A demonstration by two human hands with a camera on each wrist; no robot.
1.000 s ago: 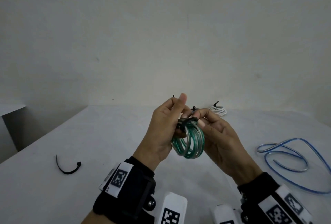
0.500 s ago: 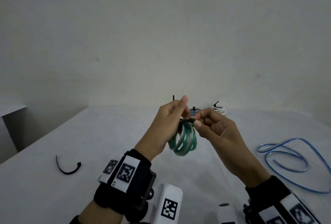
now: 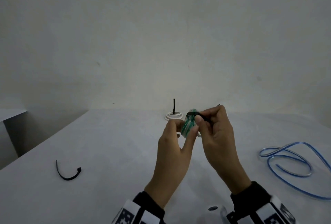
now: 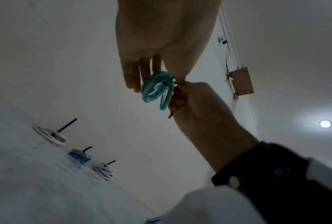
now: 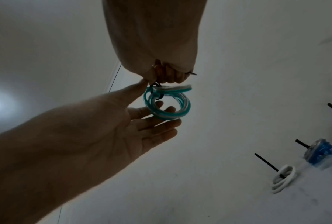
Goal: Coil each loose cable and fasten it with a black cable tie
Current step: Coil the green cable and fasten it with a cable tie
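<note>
Green and see-through, the coiled cable (image 3: 188, 126) is up in the air between both hands, above the white table (image 3: 111, 152). The right hand (image 3: 217, 130) pinches the tail of the black tie (image 3: 198, 116) wrapped round it. The left hand (image 3: 176, 145) has straight fingers resting against the coil. Behind sits a tied white coil (image 3: 174, 115). A loose blue cable (image 3: 293, 163) lies at the right, a spare black tie (image 3: 68, 172) far left, with bare table between.
</note>
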